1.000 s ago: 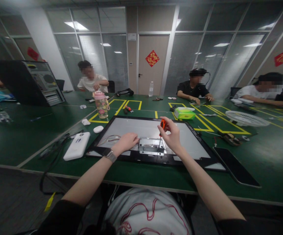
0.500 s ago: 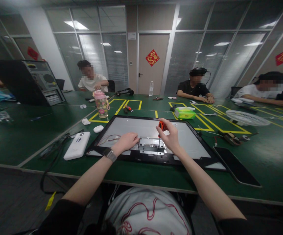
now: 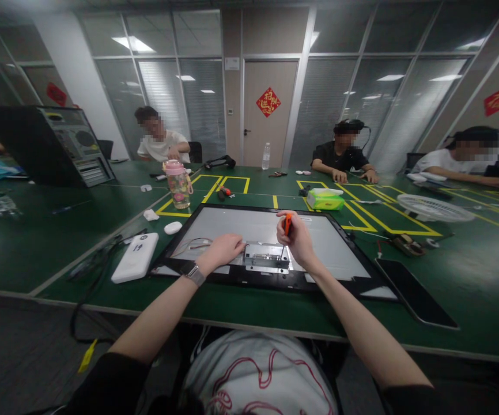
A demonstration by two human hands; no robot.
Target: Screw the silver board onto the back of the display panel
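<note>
My right hand (image 3: 300, 245) is closed round the orange handle of a screwdriver (image 3: 288, 222). Its thin shaft points down at the right end of a silver metal bracket (image 3: 267, 257). My left hand (image 3: 224, 250), wearing a watch (image 3: 194, 273), has its fingers curled together against the bracket's left end; the fingertips are partly hidden. Beneath both hands lies a large flat display panel (image 3: 232, 222) with a pale back and a black frame. Thin wires (image 3: 191, 245) run over the panel left of my left hand.
Left of the panel lie a white phone-like device (image 3: 135, 257), a white oval case (image 3: 172, 227) and a pink-lidded bottle (image 3: 180, 187). A black phone (image 3: 416, 292) lies on the right. Beyond stand a green tissue pack (image 3: 326, 199) and a computer case (image 3: 46, 144). Several people sit around the table.
My right hand has changed its grip: the fingers, stretched at the handle's top before, now wrap round it. The screwdriver leans differently. My left hand stays at the bracket.
</note>
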